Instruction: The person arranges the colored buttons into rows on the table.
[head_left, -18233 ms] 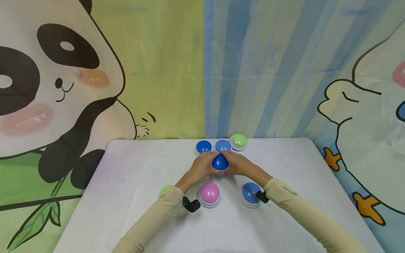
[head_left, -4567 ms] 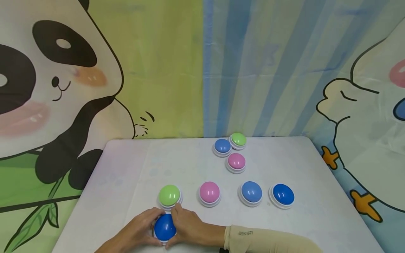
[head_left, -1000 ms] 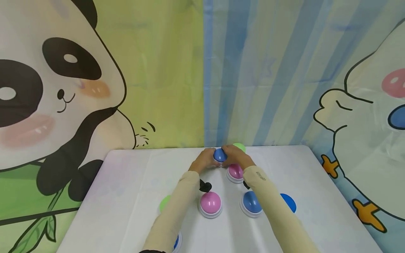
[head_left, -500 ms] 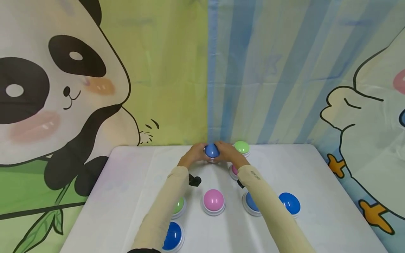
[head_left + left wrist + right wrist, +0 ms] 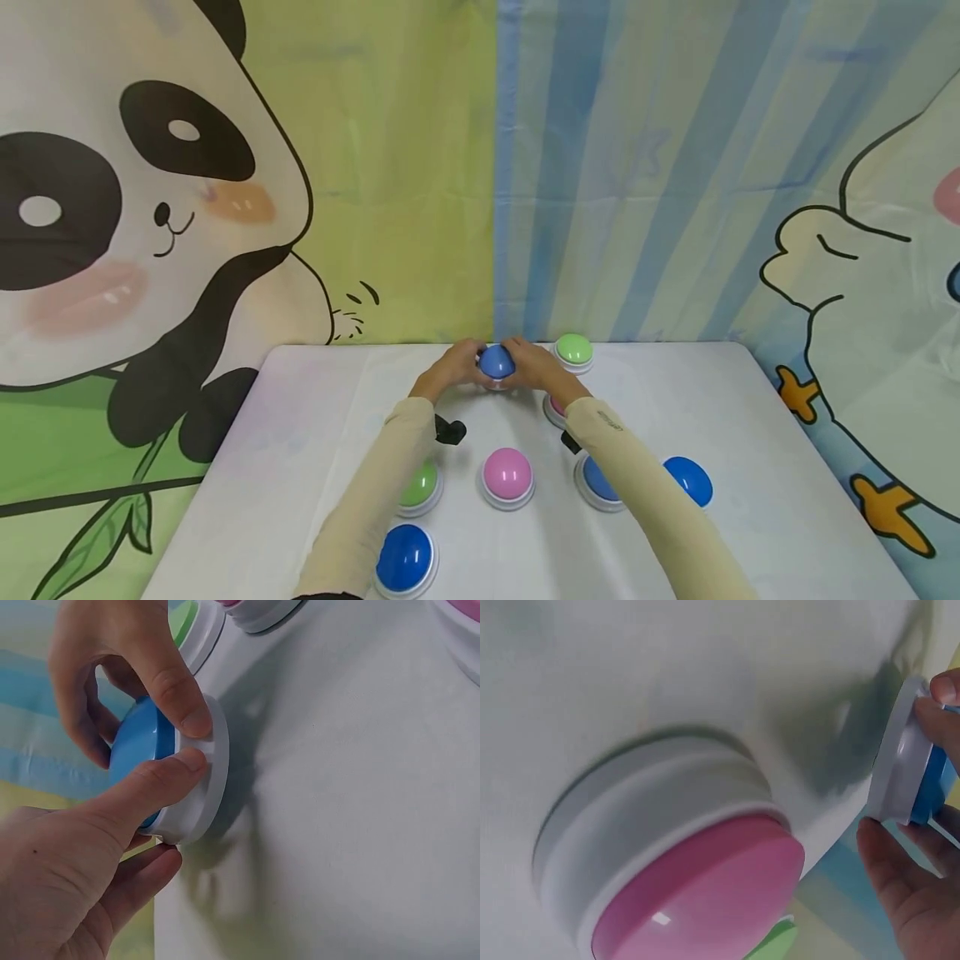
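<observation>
Both hands hold a light blue push button [image 5: 497, 362] with a white base near the table's back edge. My left hand [image 5: 459, 364] grips its left side and my right hand [image 5: 534, 367] its right side. In the left wrist view both thumbs press on the white rim [image 5: 214, 776], with fingers around the far side. The base casts a shadow on the cloth close under it. To the right of the hands sit a green button [image 5: 574, 349] and a pink button [image 5: 553, 408], the pink one partly hidden by the right wrist; it shows large in the right wrist view [image 5: 705, 900].
A row nearer me holds a green button [image 5: 420, 485], a pink button [image 5: 507, 473], a blue button [image 5: 598, 479] and a dark blue button [image 5: 690, 479]. Another dark blue button [image 5: 405, 557] sits front left. Sleeves cover parts of several. A printed curtain [image 5: 405, 167] hangs behind the white table [image 5: 750, 417].
Hands let go of the dark blue button at front left, took hold of the light blue button beside the back green one, and moved it left. Lately it shifted slightly further left.
</observation>
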Available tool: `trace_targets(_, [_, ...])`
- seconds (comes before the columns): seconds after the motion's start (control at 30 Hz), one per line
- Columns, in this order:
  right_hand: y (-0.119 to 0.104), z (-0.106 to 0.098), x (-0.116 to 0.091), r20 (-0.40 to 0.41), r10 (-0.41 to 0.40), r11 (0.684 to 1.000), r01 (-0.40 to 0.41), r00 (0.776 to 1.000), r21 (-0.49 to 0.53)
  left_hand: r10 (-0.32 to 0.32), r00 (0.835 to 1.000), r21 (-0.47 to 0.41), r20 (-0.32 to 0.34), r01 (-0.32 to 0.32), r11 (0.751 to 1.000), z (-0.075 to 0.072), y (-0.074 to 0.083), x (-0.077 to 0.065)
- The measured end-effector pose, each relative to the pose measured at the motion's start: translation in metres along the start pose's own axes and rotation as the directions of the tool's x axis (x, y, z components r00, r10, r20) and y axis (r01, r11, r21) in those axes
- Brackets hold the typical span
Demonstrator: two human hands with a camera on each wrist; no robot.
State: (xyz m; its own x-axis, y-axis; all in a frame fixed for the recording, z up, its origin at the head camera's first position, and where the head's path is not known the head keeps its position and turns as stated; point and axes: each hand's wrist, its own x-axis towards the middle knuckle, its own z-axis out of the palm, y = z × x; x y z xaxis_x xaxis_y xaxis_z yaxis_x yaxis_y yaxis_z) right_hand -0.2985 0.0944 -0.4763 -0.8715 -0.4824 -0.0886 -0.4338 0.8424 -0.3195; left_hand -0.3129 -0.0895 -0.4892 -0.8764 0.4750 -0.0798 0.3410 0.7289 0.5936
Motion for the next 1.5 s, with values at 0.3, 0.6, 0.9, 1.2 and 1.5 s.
trace_targets(0.3, [-0.009,-0.002,-0.026,-0.150,-0.025,0.999,0.029,0.988,0.024,0.154,0.988,0.017,-0.028,-0.154,0.988,-0.007,0.004,-0.020])
trace_targets(0.6, [-0.026,-0.012,-0.054,-0.208,-0.043,0.998,0.050,0.977,0.028,0.170,0.985,0.026,-0.037,-0.169,0.985,-0.015,0.017,-0.052])
trace_targets(0.9, [-0.046,-0.014,-0.090,-0.254,-0.064,0.994,0.084,0.965,0.069,0.235,0.971,0.019,-0.044,-0.235,0.972,-0.020,0.035,-0.093])
trace_targets(1.2, [-0.062,-0.017,-0.122,-0.298,-0.117,0.988,0.142,0.947,0.065,0.308,0.946,0.031,-0.096,-0.307,0.951,-0.013,0.044,-0.125])
trace_targets(1.5, [-0.077,-0.011,-0.153,-0.321,-0.180,0.977,0.206,0.930,0.047,0.364,0.918,0.089,-0.159,-0.354,0.931,0.002,0.056,-0.160])
